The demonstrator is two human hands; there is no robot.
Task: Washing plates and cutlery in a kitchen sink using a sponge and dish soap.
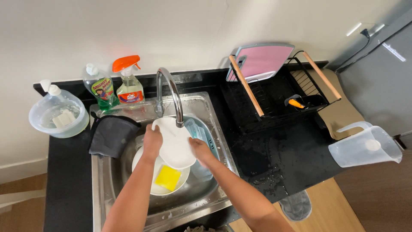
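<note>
We grip a white plate point(175, 144) under the faucet point(169, 92) | left hand point(152, 144), right hand point(200, 150) pinching its rim | wet, it could slip into the sink point(103, 189).

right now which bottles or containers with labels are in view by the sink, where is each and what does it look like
Dish soap bottle: behind the sink's left corner, by the wall; clear with green liquid, white cap, colourful label.
Spray bottle: just right of it, left of the faucet; clear, pale liquid, orange trigger, red and blue label.
No signs or screens show.
</note>
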